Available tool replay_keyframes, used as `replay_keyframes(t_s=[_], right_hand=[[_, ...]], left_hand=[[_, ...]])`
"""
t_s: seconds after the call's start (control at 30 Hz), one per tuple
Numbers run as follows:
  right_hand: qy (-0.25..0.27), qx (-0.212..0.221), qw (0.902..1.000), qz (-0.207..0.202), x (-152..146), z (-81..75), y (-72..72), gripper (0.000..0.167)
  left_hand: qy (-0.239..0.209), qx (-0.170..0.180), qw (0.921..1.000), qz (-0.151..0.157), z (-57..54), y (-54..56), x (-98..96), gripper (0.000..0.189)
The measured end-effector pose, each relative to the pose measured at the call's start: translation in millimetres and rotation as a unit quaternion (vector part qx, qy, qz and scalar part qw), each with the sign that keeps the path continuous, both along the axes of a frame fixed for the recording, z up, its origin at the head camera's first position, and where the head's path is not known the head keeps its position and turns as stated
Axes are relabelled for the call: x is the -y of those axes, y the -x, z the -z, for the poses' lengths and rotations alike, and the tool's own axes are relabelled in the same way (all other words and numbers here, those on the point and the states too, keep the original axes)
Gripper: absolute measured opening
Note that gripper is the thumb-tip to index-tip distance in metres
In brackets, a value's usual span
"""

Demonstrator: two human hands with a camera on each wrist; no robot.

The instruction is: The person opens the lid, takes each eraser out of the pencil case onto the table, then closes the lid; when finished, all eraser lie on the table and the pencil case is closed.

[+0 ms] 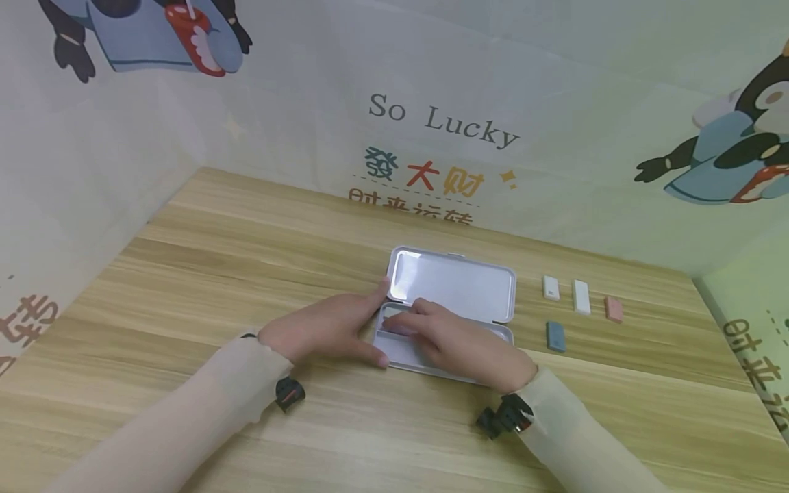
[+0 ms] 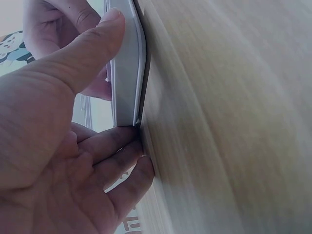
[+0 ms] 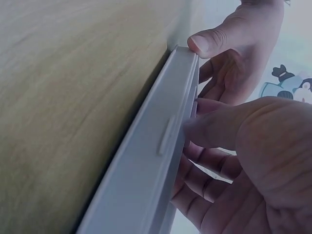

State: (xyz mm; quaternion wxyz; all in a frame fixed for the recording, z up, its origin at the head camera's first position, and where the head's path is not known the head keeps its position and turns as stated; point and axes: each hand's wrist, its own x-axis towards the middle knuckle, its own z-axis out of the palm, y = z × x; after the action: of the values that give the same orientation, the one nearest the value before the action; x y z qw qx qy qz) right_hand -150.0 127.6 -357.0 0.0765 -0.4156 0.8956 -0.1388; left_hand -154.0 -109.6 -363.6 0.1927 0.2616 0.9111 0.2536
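A white tin case lies open mid-table, its lid (image 1: 453, 284) flat behind the shallow base (image 1: 401, 350). My left hand (image 1: 345, 327) holds the base's left end, thumb at the front corner and forefinger at the hinge corner. The left wrist view shows the thumb (image 2: 97, 39) on the case edge (image 2: 127, 73) and the other fingers curled against the table beside it. My right hand (image 1: 453, 341) lies over the base with its fingers stretched into the left part of the tray. In the right wrist view its thumb (image 3: 204, 126) rests at the case's front rim (image 3: 156, 161). Whatever lies under the fingertips is hidden.
Several small blocks lie on the wooden table (image 1: 216, 274) right of the case: a short white one (image 1: 551, 287), a longer white one (image 1: 581, 296), a pink one (image 1: 613, 309) and a blue one (image 1: 555, 336). Printed cloth walls close off the back and both sides.
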Motion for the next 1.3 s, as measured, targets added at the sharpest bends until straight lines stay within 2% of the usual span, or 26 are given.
replay_keyframes(t_s=[0.2,0.43,0.5,0.77,1.0,1.3], right_hand=[[0.006,0.023,0.9997,0.010,-0.3,-1.6,0.6,0.036],[0.026,-0.001,0.9997,0.000,-2.3,0.9,3.7,0.035],[0.035,0.003,0.9994,0.000,-2.7,1.6,4.2,0.036],[0.094,0.027,0.9952,-0.007,-7.0,4.2,6.2,0.042],[0.147,0.022,0.9889,0.000,-7.7,5.8,7.5,0.039],[0.142,0.050,0.9884,0.017,-8.7,3.3,8.2,0.039]], left_hand=[[-0.010,0.014,0.9998,-0.008,-1.6,-1.2,-2.0,0.121],[-0.002,0.002,1.0000,-0.001,-0.6,-1.1,-0.8,0.121],[-0.001,-0.005,1.0000,0.002,0.5,-0.8,0.1,0.122],[0.000,-0.011,0.9999,0.000,1.5,-0.9,0.1,0.123],[0.000,-0.009,0.9999,-0.005,0.8,-1.4,-1.3,0.124],[-0.003,-0.005,1.0000,-0.007,0.4,-1.4,-1.0,0.123]])
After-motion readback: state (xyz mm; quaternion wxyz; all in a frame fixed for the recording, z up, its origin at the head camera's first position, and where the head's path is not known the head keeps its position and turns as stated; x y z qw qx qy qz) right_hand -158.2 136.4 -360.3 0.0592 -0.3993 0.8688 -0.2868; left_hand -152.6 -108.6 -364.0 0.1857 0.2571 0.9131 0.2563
